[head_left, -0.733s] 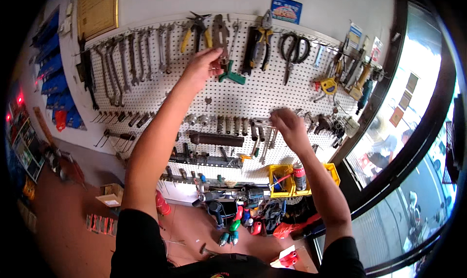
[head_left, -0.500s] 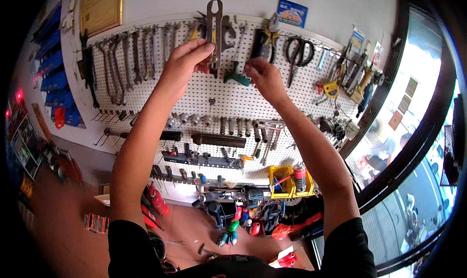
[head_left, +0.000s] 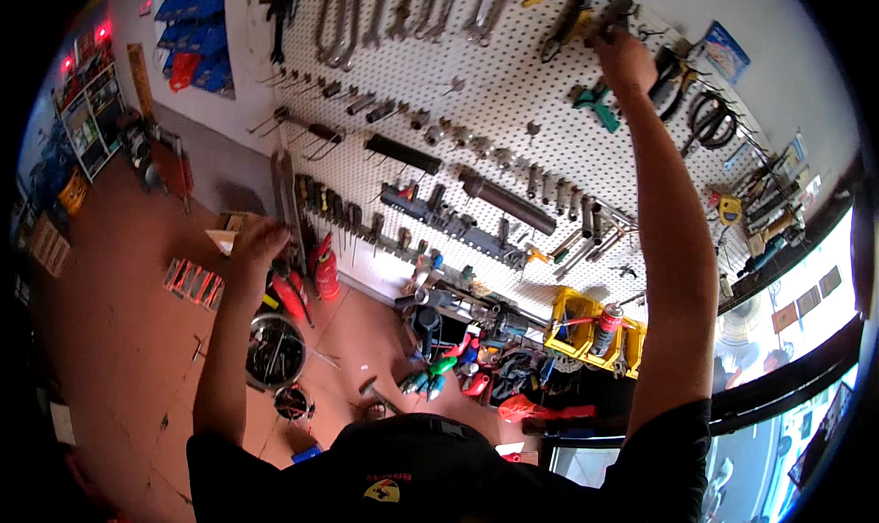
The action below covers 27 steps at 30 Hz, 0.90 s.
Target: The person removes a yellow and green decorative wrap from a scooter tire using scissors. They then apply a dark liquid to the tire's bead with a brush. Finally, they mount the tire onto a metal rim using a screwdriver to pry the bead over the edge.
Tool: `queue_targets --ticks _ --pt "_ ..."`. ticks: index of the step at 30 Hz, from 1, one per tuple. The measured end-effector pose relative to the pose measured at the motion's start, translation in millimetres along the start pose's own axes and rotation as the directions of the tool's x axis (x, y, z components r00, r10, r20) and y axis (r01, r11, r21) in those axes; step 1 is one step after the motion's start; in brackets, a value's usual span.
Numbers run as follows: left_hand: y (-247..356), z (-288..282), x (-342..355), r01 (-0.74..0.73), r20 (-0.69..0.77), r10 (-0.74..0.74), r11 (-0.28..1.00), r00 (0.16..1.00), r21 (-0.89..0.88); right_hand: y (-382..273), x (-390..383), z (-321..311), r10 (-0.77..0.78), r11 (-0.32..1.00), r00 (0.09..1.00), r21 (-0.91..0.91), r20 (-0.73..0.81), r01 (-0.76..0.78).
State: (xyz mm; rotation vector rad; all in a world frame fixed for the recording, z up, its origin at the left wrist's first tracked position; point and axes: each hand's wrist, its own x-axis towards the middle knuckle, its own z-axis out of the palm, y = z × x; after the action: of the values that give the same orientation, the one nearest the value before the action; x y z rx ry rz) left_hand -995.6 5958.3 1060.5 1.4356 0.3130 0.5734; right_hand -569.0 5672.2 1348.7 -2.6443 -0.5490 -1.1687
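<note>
My right hand (head_left: pixel 628 63) reaches up to the top of the pegboard. Its fingers are closed round a dark metal tool (head_left: pixel 615 14) whose kind I cannot make out. Just left of it hang pliers (head_left: pixel 569 24) with yellow and dark handles, and below is a green-handled tool (head_left: pixel 597 107). My left hand (head_left: pixel 264 241) is lowered at the left, in front of the board's lower left corner. It is closed on a long flat metal wrench (head_left: pixel 289 193), which points upward; the fingers are partly blurred.
Spanners (head_left: pixel 403 10), sockets (head_left: pixel 499 157) and a black tube (head_left: pixel 508 202) hang on the white pegboard (head_left: pixel 485 88). Yellow bins (head_left: pixel 572 326) with a spray can (head_left: pixel 606 329) are at lower right. A red fire extinguisher (head_left: pixel 324 268) and a round tub (head_left: pixel 275 351) stand on the floor.
My left hand has come down and left with the wrench, away from the board's top. My right hand has moved from beside the green-handled tool to the dark tool. The view has turned.
</note>
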Motion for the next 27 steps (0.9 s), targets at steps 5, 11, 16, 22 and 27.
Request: queue_targets --ticks 5,11,16,22,27 --pt "-55.7 -14.9 -66.7 0.152 -0.194 -0.182 0.976 0.964 -0.159 8.6 -3.3 -9.6 0.029 1.0 0.999 0.0 0.028 -0.029" --pt "-78.6 -20.0 -92.4 0.163 -0.257 -0.208 0.969 0.944 -0.184 -14.5 2.7 -34.3 0.083 0.995 0.983 -0.068 0.163 -0.072" --pt "-50.5 33.5 -80.0 0.145 -0.136 -0.157 0.985 0.978 -0.093 7.9 -7.8 -36.1 0.099 0.995 0.99 -0.039 0.102 -0.095" --pt "-50.5 63.0 -79.6 0.221 -0.026 -0.233 0.946 0.972 -0.236 -8.1 -19.4 -42.7 -0.031 0.999 0.995 -0.038 -0.093 0.027" --pt "-48.5 80.9 -67.2 0.205 0.17 -0.178 0.966 0.969 -0.157 -7.2 -23.0 -53.7 -0.113 0.993 0.99 0.033 -0.084 0.116"
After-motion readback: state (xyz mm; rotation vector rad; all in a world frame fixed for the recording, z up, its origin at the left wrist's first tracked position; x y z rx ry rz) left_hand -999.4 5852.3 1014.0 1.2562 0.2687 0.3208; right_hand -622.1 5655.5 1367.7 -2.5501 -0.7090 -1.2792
